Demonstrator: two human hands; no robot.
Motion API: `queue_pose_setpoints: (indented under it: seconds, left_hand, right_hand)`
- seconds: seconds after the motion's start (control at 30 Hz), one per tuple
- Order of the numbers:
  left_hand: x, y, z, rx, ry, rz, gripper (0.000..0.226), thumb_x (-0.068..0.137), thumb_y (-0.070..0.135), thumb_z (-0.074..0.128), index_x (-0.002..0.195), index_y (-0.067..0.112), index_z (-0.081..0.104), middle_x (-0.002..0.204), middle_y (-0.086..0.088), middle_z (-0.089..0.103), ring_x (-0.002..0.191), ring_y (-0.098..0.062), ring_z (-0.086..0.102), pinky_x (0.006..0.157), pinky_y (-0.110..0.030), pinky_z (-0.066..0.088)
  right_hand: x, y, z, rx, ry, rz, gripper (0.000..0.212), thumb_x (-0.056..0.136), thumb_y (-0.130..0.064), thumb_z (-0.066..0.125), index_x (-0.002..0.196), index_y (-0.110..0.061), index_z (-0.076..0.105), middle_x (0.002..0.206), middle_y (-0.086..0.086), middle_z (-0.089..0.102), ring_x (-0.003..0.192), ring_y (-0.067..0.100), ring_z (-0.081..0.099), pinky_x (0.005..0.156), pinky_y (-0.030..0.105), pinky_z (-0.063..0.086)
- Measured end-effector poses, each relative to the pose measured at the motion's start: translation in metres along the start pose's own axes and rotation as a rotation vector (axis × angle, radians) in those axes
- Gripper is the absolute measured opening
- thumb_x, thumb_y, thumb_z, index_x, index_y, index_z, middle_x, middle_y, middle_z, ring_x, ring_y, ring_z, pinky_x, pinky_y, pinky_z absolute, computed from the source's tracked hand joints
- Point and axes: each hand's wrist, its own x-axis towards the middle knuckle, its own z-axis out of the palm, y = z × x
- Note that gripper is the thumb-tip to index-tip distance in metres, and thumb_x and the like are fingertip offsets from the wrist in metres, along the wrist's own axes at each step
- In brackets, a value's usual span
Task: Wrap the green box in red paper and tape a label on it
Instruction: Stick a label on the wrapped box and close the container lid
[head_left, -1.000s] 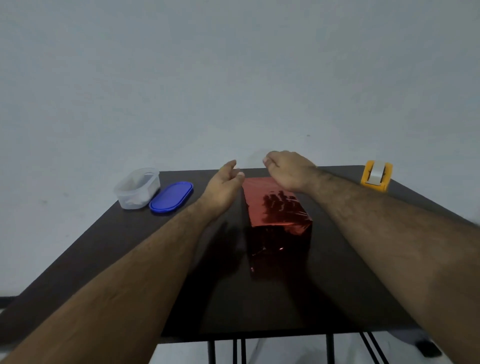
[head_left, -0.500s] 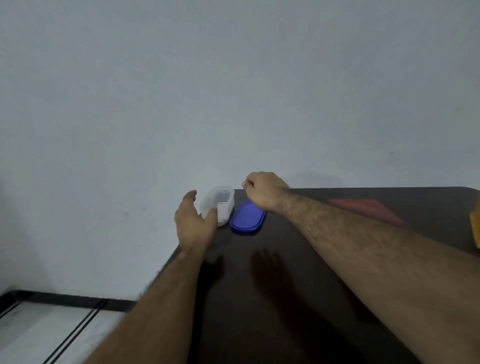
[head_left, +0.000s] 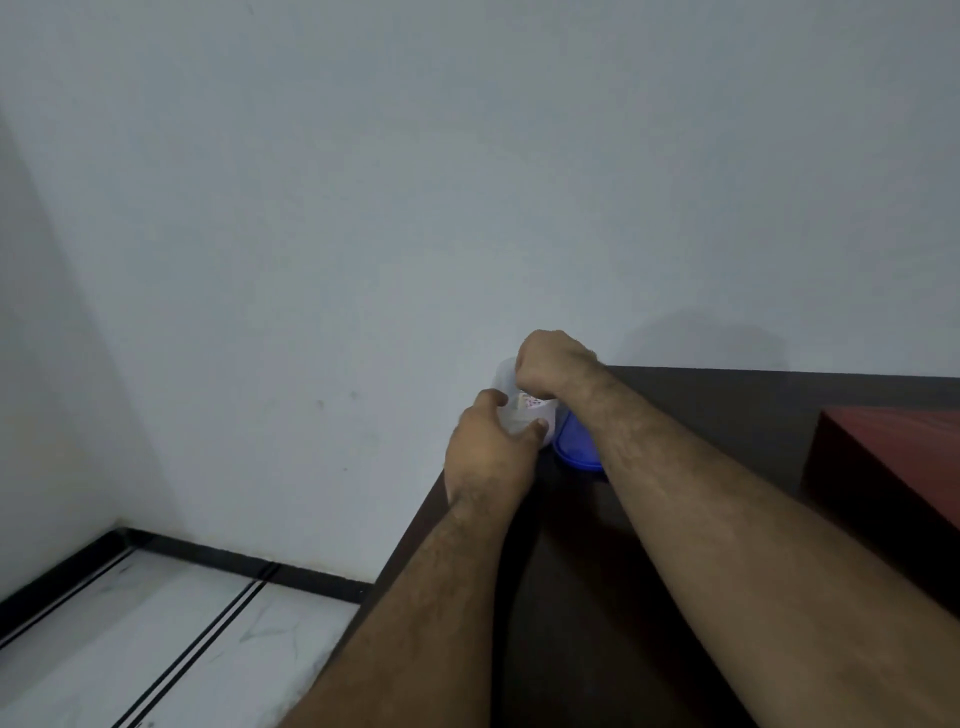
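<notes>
While the red-wrapped box (head_left: 893, 457) sits at the right edge of view on the dark worktop (head_left: 571, 597), well apart from both hands, the work goes on at the far left corner. Only part of the box shows; its top face and one darker side are visible, the rest cut off by the frame.

A clear plastic tub (head_left: 506, 410) stands at that corner. The left hand (head_left: 488, 457) holds it from the near side, fingers curled round its wall with the thumb against the rim. The right hand (head_left: 553, 364) hovers over the open top, its fingers bunched downward into the tub; just below them shows a small white label (head_left: 531, 401) with pinkish marks. Whether the fingers actually pinch that label cannot be told, since the knuckles hide the tips.

Just beside the tub, to its right, lies a blue lid (head_left: 576, 447), partly covered by the right forearm. Behind is a plain pale wall (head_left: 363, 208), and at lower left a light tiled floor (head_left: 130, 649) with dark stripes.
</notes>
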Motion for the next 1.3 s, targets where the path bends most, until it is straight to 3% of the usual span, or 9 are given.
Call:
queue_pose_setpoints:
  seconds: [0.13,0.23,0.33,0.43,0.57,0.73,0.93,1.1,1.3]
  left_hand:
    - [0.0,-0.002,0.001,0.043,-0.008,0.041,0.052,0.094,0.043,0.071,0.142,0.031,0.054,0.127,0.006,0.069,0.102,-0.012,0.065,0.073,-0.024,0.048]
    - [-0.003,0.0,0.0,0.014,-0.016,0.058,0.048,0.094,0.041,0.071,0.139,0.031,0.057,0.122,0.008,0.07,0.095,-0.009,0.062,0.066,-0.021,0.043]
    - [-0.005,0.003,-0.001,0.013,-0.015,0.069,0.048,0.094,0.043,0.073,0.137,0.031,0.058,0.124,0.008,0.07,0.101,-0.011,0.064,0.079,-0.027,0.051]
    - [-0.006,0.004,-0.002,0.02,-0.011,0.061,0.05,0.094,0.045,0.074,0.138,0.031,0.057,0.128,0.007,0.069,0.107,-0.014,0.066,0.087,-0.032,0.056]
    - [-0.007,0.004,-0.001,0.035,-0.013,0.049,0.054,0.094,0.046,0.074,0.142,0.031,0.056,0.135,0.005,0.067,0.114,-0.017,0.067,0.096,-0.038,0.058]
    - [-0.006,0.004,-0.001,0.047,-0.002,0.065,0.055,0.093,0.047,0.074,0.142,0.033,0.056,0.133,0.006,0.069,0.112,-0.016,0.068,0.094,-0.037,0.059]
    - [-0.007,0.003,0.0,0.059,-0.006,0.077,0.053,0.092,0.048,0.075,0.141,0.034,0.057,0.132,0.006,0.069,0.111,-0.015,0.068,0.094,-0.038,0.059]
    - [-0.004,0.002,0.001,0.064,-0.002,0.066,0.052,0.092,0.049,0.075,0.138,0.034,0.057,0.132,0.006,0.068,0.105,-0.012,0.064,0.09,-0.034,0.057]
    - [-0.001,0.0,0.006,-0.013,-0.009,0.129,0.078,0.088,0.044,0.078,0.157,0.032,0.043,0.15,0.006,0.058,0.131,-0.018,0.059,0.106,-0.038,0.05]
  right_hand:
    - [-0.005,0.0,0.002,-0.301,-0.139,-0.093,0.002,0.094,-0.021,0.06,0.094,-0.021,0.058,0.102,-0.001,0.058,0.102,0.021,0.049,0.103,0.041,0.035]
    - [-0.007,0.001,0.0,-0.326,-0.26,-0.097,0.006,0.093,-0.028,0.062,0.087,-0.027,0.06,0.109,-0.004,0.054,0.11,0.019,0.039,0.112,0.048,0.027]
    - [-0.006,0.002,0.0,-0.302,-0.235,-0.099,0.008,0.087,-0.031,0.065,0.094,-0.029,0.067,0.109,-0.004,0.062,0.111,0.02,0.049,0.109,0.05,0.03]
    - [-0.007,0.002,0.001,-0.248,-0.137,-0.086,0.005,0.089,-0.027,0.067,0.094,-0.025,0.064,0.103,-0.003,0.066,0.099,0.018,0.058,0.106,0.044,0.035]
    - [-0.006,0.006,0.002,-0.187,-0.056,-0.074,0.031,0.087,-0.017,0.072,0.117,-0.024,0.067,0.108,-0.003,0.066,0.099,0.019,0.061,0.099,0.04,0.038]
    - [-0.006,0.01,0.002,-0.181,-0.146,-0.117,0.029,0.096,-0.016,0.065,0.125,-0.014,0.068,0.106,0.004,0.062,0.107,0.028,0.063,0.098,0.045,0.046]
    - [-0.006,0.011,0.001,-0.106,-0.18,-0.123,0.031,0.096,-0.01,0.065,0.127,-0.011,0.068,0.127,0.009,0.068,0.12,0.031,0.064,0.102,0.046,0.046]
    - [-0.003,0.016,-0.004,0.11,-0.114,-0.068,0.039,0.08,-0.008,0.084,0.114,-0.024,0.072,0.113,-0.002,0.07,0.105,0.02,0.067,0.103,0.043,0.051]
    - [-0.008,0.036,-0.032,0.735,0.148,-0.062,0.039,0.066,-0.005,0.097,0.098,-0.019,0.08,0.095,-0.001,0.077,0.091,0.017,0.075,0.08,0.035,0.065]
